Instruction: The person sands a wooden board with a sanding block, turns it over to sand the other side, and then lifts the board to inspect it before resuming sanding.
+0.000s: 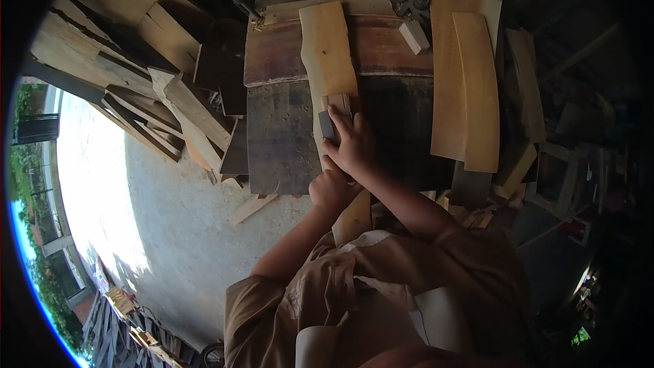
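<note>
A long pale board (330,48) with a wavy left edge lies lengthwise over the dark workbench (276,133), its near end reaching toward my body. On top of it sits a brown wooden block (336,103) with a dark grey side piece. My right hand (353,142) is wrapped over this block, fingers pointing forward. Close behind it, my left hand (330,188) is closed at the block's near end; what its fingers grip is hidden.
Two wide boards (447,88) lie along the bench's right side. A small pale block (414,37) rests near a metal fitting (421,3). Stacked planks (191,109) lean at the left. Offcuts (252,209) lie on the concrete floor (197,245).
</note>
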`<state>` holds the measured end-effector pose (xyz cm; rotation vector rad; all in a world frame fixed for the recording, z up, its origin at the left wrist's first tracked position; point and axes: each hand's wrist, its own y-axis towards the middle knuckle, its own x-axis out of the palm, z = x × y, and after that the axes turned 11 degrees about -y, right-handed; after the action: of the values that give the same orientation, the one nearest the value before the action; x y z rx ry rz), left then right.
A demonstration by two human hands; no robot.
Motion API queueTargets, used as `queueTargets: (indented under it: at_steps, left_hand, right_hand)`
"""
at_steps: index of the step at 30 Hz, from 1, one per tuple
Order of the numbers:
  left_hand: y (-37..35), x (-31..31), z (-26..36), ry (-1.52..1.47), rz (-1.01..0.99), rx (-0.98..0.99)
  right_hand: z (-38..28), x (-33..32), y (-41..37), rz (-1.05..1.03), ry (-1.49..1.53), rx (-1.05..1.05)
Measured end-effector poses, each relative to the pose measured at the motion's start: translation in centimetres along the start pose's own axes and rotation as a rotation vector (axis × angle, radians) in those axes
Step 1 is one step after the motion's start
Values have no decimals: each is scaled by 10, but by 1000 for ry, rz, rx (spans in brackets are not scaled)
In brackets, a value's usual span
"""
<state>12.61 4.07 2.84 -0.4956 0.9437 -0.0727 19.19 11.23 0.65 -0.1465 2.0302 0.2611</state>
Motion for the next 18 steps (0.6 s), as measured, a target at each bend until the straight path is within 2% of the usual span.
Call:
queueTargets:
  at_steps: [3, 6, 8, 13, 17, 18]
  left_hand:
    - [96, -44, 17, 36, 133, 32]
    - [186, -96, 34, 28, 182, 38]
    - [209, -113, 35, 85, 190, 108]
    - [169, -86, 28, 57, 250, 83]
    - [57, -31, 16, -71, 83, 1]
    - [25, -12, 10, -58, 41, 13]
  right_hand:
    - [-1, 18, 109, 109, 13, -37]
    - [-10, 21, 218, 45, -38, 14]
    - [-14, 22, 245, -10, -39, 45]
    - [-8, 27, 198, 40, -118, 10]
    - [5, 15, 70, 64, -102, -49]
    - [6, 3, 32, -33, -125, -30]
